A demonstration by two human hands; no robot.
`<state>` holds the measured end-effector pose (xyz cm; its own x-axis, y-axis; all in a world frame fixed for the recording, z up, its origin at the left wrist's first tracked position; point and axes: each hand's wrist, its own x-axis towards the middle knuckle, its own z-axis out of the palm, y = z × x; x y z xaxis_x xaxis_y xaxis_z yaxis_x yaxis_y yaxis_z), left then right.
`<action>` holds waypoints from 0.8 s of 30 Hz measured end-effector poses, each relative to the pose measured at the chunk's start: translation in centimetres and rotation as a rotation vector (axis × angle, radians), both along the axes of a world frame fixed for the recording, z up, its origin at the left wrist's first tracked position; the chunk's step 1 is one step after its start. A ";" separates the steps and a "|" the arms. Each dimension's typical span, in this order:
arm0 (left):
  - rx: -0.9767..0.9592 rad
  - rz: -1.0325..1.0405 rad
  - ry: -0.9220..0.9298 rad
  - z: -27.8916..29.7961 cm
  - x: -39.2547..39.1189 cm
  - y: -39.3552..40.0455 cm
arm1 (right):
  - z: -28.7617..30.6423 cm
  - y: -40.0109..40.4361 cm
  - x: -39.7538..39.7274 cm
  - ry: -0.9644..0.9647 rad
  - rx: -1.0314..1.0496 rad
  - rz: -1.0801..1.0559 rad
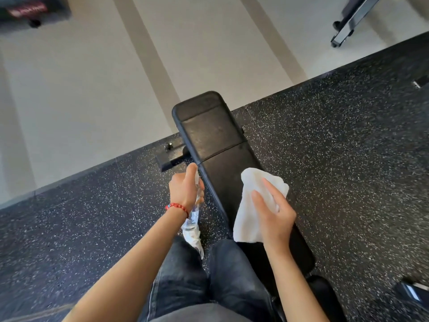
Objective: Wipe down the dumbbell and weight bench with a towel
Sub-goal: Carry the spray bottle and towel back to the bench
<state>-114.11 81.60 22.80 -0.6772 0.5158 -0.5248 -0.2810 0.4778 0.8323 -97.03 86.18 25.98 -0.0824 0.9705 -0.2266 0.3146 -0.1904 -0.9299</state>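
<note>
The black padded weight bench (pixel 213 135) runs away from me across the middle of the view. My right hand (pixel 275 213) presses a folded white towel (pixel 251 205) flat on the near half of the pad, fingers spread over the cloth. My left hand (pixel 185 187), with a red bead bracelet on the wrist, grips a clear spray bottle (pixel 192 225) just left of the bench edge, index finger up on top of it. No dumbbell is in view.
Speckled black rubber flooring (pixel 336 159) surrounds the bench; pale flooring (pixel 81 89) lies beyond it. A metal equipment frame (pixel 348 24) stands at top right, another dark machine (pixel 27 10) at top left. My legs in dark jeans (pixel 209 282) are at the bottom.
</note>
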 end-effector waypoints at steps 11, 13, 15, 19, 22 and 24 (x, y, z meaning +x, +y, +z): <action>-0.058 0.043 0.055 -1.3 -5.7 5.0 | -0.9 6.3 -6.3 0.018 0.034 0.064; -0.052 0.054 0.057 -0.9 -6.8 6.3 | -1.1 7.9 -7.6 0.021 0.022 0.088; -0.024 0.071 0.042 -0.3 -7.7 7.7 | -1.2 9.5 -9.0 0.018 0.018 0.113; 0.022 0.124 0.024 0.3 -9.6 9.5 | -1.1 12.2 -11.8 0.027 0.025 0.180; -0.017 0.184 0.085 0.6 -11.6 9.5 | -1.1 13.6 -14.2 0.029 0.016 0.241; -0.037 0.227 0.119 0.8 -13.1 8.6 | -1.0 14.0 -16.1 0.040 0.012 0.290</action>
<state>-127.24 90.20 23.61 -0.8315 0.3252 -0.4504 -0.2862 0.4441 0.8490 -113.17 100.15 25.00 -0.3652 0.9079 -0.2059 0.3172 -0.0866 -0.9444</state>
